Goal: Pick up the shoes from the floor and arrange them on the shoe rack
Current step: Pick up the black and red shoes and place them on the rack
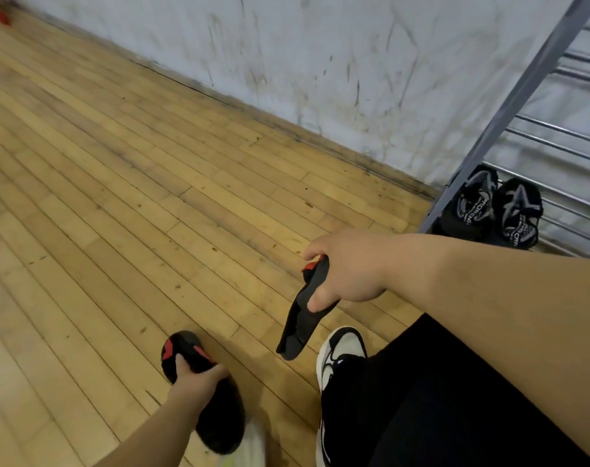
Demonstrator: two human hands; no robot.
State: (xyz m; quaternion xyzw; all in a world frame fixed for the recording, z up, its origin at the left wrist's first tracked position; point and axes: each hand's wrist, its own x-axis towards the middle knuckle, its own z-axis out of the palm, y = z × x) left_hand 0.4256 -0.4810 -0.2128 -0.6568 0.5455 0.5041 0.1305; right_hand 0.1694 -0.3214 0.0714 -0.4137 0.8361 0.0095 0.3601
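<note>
head view: right hand (349,266) is closed around a black slipper with red trim (302,315), held toe-down above the wooden floor (118,197), clear of it. left hand (194,382) grips a second black slipper with red marks (216,416) across its upper; whether the sole touches the floor cannot be told. a white and black sneaker (341,352) sits beside the dark trouser leg. shoe rack (523,96) stands at right against the wall; a pair of black sandals (499,208) rests on its lowest bars.
</note>
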